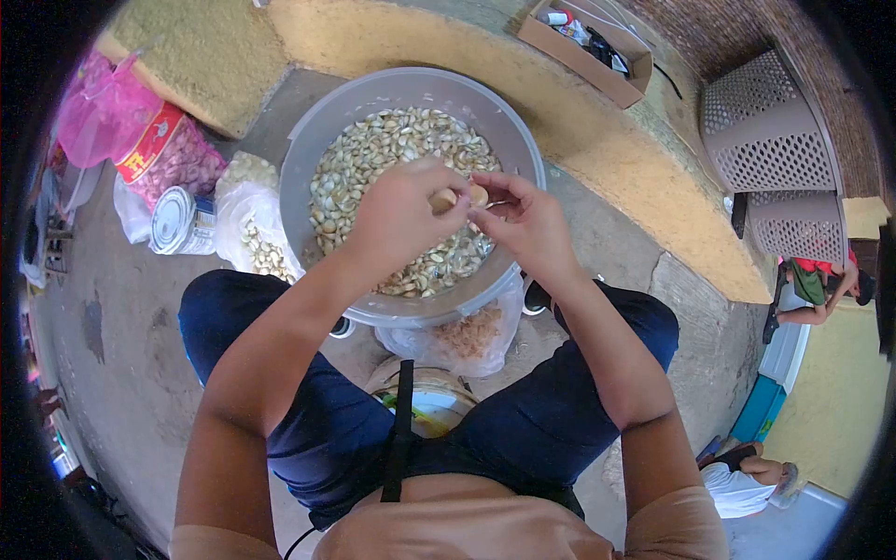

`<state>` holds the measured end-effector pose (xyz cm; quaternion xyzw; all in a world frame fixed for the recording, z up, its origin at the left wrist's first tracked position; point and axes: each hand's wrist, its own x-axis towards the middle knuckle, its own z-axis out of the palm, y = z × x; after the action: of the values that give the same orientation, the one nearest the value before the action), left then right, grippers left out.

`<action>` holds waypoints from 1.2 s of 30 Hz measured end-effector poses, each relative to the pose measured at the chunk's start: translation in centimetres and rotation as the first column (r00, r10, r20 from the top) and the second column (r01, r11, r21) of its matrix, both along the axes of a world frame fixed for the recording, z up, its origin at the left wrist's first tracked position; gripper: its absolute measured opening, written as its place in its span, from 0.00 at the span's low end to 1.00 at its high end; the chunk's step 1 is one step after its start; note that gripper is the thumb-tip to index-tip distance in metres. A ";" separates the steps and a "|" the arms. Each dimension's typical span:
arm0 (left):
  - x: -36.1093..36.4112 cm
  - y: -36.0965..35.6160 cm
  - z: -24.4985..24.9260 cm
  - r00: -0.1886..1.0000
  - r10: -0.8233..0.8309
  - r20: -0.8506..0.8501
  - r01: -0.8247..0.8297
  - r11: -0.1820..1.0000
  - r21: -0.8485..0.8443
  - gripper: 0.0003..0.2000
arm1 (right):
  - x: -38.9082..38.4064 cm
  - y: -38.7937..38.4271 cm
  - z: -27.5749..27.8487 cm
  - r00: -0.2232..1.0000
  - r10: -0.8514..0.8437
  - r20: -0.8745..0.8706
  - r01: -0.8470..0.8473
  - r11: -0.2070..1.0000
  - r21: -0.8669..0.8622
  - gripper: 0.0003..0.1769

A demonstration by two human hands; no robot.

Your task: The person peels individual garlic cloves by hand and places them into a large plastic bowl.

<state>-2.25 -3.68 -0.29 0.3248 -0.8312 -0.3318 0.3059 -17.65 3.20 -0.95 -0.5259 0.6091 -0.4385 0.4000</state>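
Observation:
A big grey round tub (294, 187) stands before my knees, filled with pale garlic cloves (364, 154). Both my hands come together over it. My left hand (406, 215) is closed, with a garlic clove (443, 200) showing between its curled fingers. Close against it, my right hand (530, 224) is pinched, thumb and forefinger near each other. A thin shiny strip like a small knife blade (501, 203) shows between those fingers. Another pale clove (479, 195) sits where the fingertips of the two hands meet.
At left are a pink mesh sack (187, 163) of garlic, a white can (173, 222) and a plastic bag of cloves (264, 250). A clear bag of peelings (471, 336) lies below the tub. A cardboard box (597, 51) sits on the ledge. Other people (821, 285) are at right.

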 end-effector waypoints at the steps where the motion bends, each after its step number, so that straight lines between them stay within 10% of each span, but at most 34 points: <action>1: 0.1 0.0 0.1 0.999 -0.049 0.013 0.049 0.999 0.005 0.05 | -0.2 0.0 0.0 1.000 0.016 -0.004 -0.015 1.000 0.017 0.19; 19: 0.0 0.4 0.4 0.988 -0.064 0.142 0.078 0.992 -0.101 0.05 | -0.3 0.5 0.2 0.978 0.092 -0.188 -0.106 0.992 -0.067 0.18; 28: 0.6 -1.4 0.3 0.997 0.065 0.036 -0.073 0.947 0.313 0.05 | -0.5 0.3 0.0 0.986 0.088 0.138 -0.097 0.993 0.062 0.18; 36: 0.3 -0.5 0.6 0.996 -0.008 -0.089 0.022 0.986 0.163 0.06 | -0.9 0.1 0.7 0.887 -0.017 0.462 -0.101 0.968 0.228 0.20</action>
<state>-1.92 -4.20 0.27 0.3278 -0.7892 -0.4153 0.3117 -18.59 3.32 -0.21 -0.3665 0.5349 -0.4629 0.6044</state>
